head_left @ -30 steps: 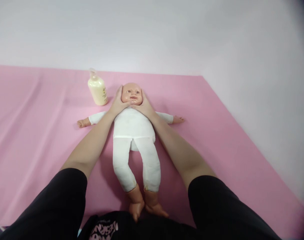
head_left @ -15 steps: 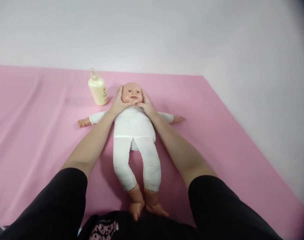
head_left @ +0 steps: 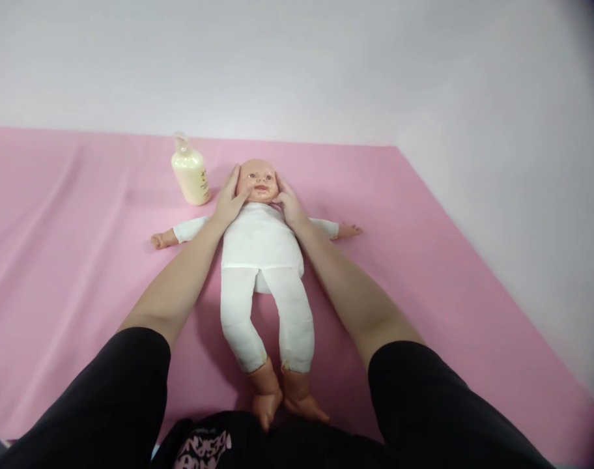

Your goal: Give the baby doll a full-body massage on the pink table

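Observation:
A baby doll (head_left: 260,241) in white clothes lies on its back on the pink sheet (head_left: 57,234), arms spread, feet toward me. My left hand (head_left: 230,200) cups the left side of the doll's head (head_left: 258,177), thumb on the cheek by the mouth. My right hand (head_left: 289,201) rests flat against the head's right side, fingers up by the ear. Both hands press on the head with fingers extended and do not close around it.
A cream lotion bottle (head_left: 191,172) with a pump top stands left of the doll's head, close to my left hand. White walls rise behind and along the right edge of the sheet. My black sleeves fill the bottom of the view.
Both thumbs have slid from under the doll's chin up and outward along the cheeks. The hands sit slightly higher on the head. The doll and bottle have not moved.

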{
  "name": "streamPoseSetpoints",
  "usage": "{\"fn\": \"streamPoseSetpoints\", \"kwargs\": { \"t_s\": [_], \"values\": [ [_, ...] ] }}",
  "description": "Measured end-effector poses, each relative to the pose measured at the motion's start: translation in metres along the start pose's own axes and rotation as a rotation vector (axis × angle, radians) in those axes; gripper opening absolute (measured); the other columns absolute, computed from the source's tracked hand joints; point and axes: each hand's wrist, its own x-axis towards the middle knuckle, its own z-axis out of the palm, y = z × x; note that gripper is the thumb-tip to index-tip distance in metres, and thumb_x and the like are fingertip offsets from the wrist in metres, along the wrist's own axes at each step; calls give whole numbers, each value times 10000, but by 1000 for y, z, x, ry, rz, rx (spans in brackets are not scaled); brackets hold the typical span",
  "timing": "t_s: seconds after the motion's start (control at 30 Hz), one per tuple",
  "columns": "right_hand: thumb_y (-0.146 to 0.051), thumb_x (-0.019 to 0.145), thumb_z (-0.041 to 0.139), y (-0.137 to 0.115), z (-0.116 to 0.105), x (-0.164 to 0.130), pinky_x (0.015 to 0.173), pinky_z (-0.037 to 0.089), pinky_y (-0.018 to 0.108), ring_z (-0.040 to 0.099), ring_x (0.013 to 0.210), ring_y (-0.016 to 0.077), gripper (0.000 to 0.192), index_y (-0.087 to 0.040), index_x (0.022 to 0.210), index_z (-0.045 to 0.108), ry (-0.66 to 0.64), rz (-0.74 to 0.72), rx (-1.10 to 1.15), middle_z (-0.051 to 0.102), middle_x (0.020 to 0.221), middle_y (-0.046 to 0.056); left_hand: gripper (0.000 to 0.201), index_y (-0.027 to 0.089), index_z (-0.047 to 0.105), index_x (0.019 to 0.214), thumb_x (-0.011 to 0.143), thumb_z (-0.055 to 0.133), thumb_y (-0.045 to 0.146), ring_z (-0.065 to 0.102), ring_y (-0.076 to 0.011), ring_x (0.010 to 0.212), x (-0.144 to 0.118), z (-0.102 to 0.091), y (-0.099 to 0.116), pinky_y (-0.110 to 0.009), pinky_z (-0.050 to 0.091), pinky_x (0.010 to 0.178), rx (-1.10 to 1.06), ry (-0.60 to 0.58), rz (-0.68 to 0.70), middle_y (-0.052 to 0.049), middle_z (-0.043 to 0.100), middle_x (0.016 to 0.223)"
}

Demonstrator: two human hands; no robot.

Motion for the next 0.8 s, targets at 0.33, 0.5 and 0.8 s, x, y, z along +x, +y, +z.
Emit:
{"fn": "streamPoseSetpoints", "kwargs": {
  "t_s": [0.33,0.5,0.8],
  "values": [
    [-635,827,643,-10,4,-6,1308,363,492,390,1589,276,986,-323,1675,249,54,60,-49,350,1735,-17,1152,247,245,1681,793,661,851,128,-364,1665,0,-1,1,-525,98,1368,33,-79,38,-132,174,1787],
    [-778,685,802,-9,0,-8,1365,244,473,230,1655,312,1315,-249,1707,166,25,-20,-226,293,1758,62,1331,259,191,1687,647,876,727,116,-409,1659,-1,0,0,-552,124,1362,27,-98,61,-160,127,1790],
    [-629,603,924,-8,2,-9,1333,320,530,352,1608,334,1470,-242,1715,44,-16,8,-135,297,1753,97,1342,255,163,1689,644,916,631,98,-421,1658,2,-2,-5,-558,133,1359,20,-118,49,-171,118,1785]
  ]
}}
